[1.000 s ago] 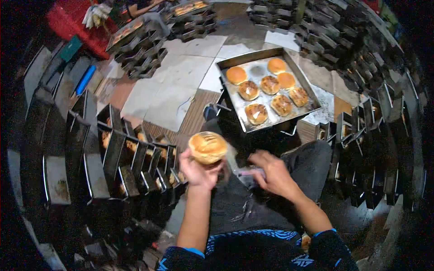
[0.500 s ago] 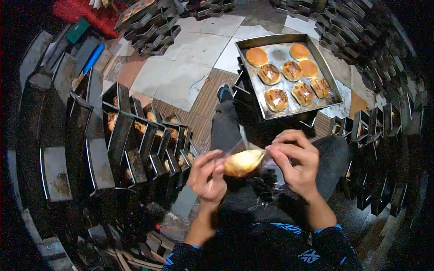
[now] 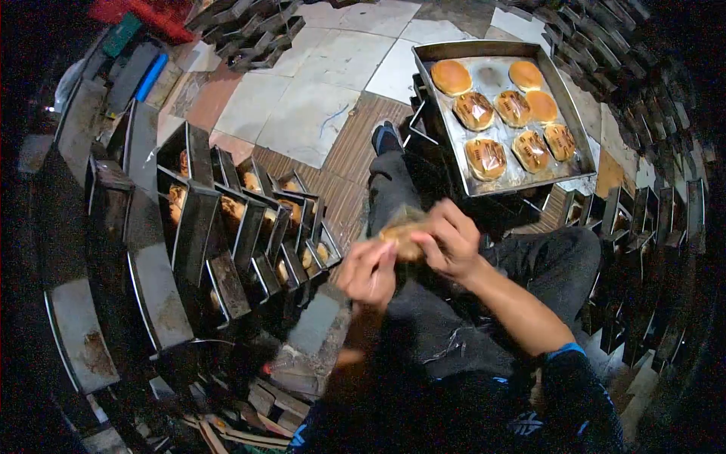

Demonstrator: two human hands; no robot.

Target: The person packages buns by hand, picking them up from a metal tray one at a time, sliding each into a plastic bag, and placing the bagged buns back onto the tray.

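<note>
Hands: our left hand (image 3: 369, 272) and right hand (image 3: 448, 244) both grasp the bun (image 3: 401, 236).
Tray (image 3: 578, 135): buns, wrapper print unreadable.

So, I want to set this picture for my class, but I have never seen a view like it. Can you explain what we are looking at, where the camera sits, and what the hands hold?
The picture comes from a camera worn on a person's head, looking down over their own arms and legs; the wide lens bends the edges. No machine is involved, only two bare hands. The left hand and the right hand meet over the person's lap and together hold a bun in a clear wrapper; it is blurred, so finer detail cannot be told. Ahead, by the person's foot, a metal tray carries seven buns: some look wrapped and glossy, such as the wrapped bun, others plain, such as the plain bun. To the left stands a row of dark baking tins, several with bread inside. Underneath is a tiled floor.
</note>
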